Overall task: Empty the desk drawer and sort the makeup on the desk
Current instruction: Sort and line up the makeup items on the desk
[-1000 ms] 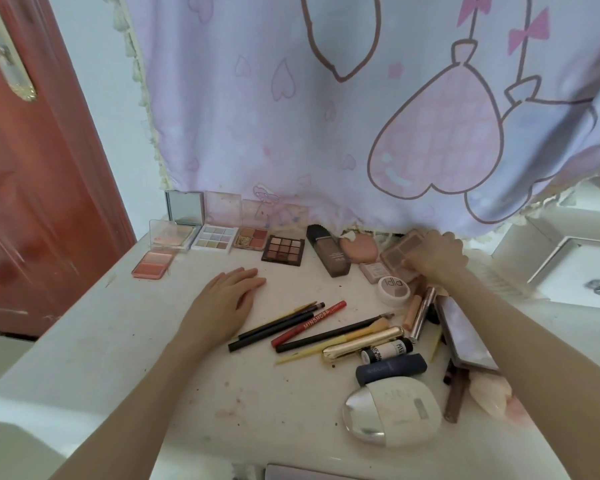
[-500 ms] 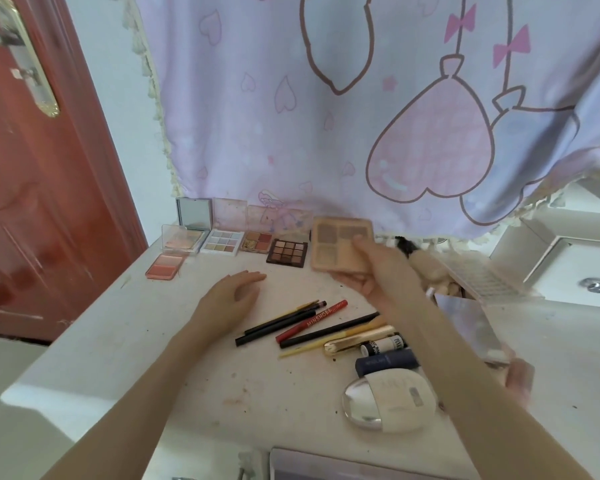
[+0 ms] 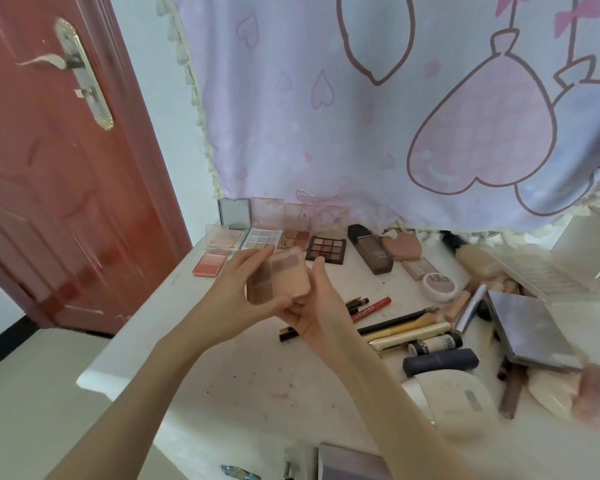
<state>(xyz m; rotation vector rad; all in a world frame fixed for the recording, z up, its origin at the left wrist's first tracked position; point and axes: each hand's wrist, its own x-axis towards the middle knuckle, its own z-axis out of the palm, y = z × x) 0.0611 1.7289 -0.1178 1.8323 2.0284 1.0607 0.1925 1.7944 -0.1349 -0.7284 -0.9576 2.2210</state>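
A beige eyeshadow palette (image 3: pixel 279 278) is held above the white desk (image 3: pixel 243 372), tilted toward the camera. My left hand (image 3: pixel 238 289) grips its left side and my right hand (image 3: pixel 321 306) holds its right and lower edge. Behind it, along the desk's back edge, stands a row of palettes: a pink blush palette (image 3: pixel 210 263), a pastel palette (image 3: pixel 262 237), a small brown-red palette (image 3: pixel 295 239) and a dark brown palette (image 3: pixel 326 250). Pencils (image 3: pixel 371 306) and tubes lie to the right of my hands.
A brown foundation bottle (image 3: pixel 371 252), a pink puff (image 3: pixel 402 247), a white jar (image 3: pixel 439 285), a silver flat case (image 3: pixel 530 329), a dark blue tube (image 3: pixel 440 362) and a white compact (image 3: pixel 447 400) crowd the desk's right half. A red door (image 3: pixel 59 168) stands at the left; a curtain (image 3: pixel 378 109) hangs behind.
My right hand carried the beige palette from the back right toward the middle. My left hand lifted off the desk and took hold of the palette's left side.
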